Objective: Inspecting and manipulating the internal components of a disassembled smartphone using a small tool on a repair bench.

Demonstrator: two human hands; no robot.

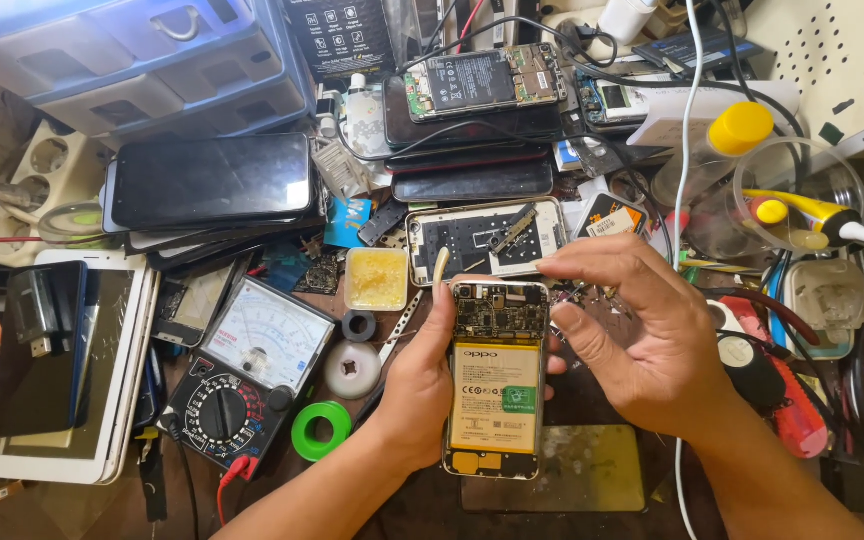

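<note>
My left hand [414, 385] grips an opened smartphone [495, 380] from its left side, back cover off, showing a yellow battery and the circuit board at the top. My right hand [637, 335] hovers at the phone's upper right, its thumb and forefinger pinched just above the board; whether something tiny sits between them I cannot tell. A pale thin stick [439, 270] rises by my left thumb.
An analog multimeter [244, 375] lies left of the phone beside a green tape roll [319, 430] and a tub of yellow flux [376, 279]. Stacked phones [214, 182] and bare phone frames [484, 238] crowd the back. Bottles [717, 150], cables and a white tablet [72, 370] fill the sides.
</note>
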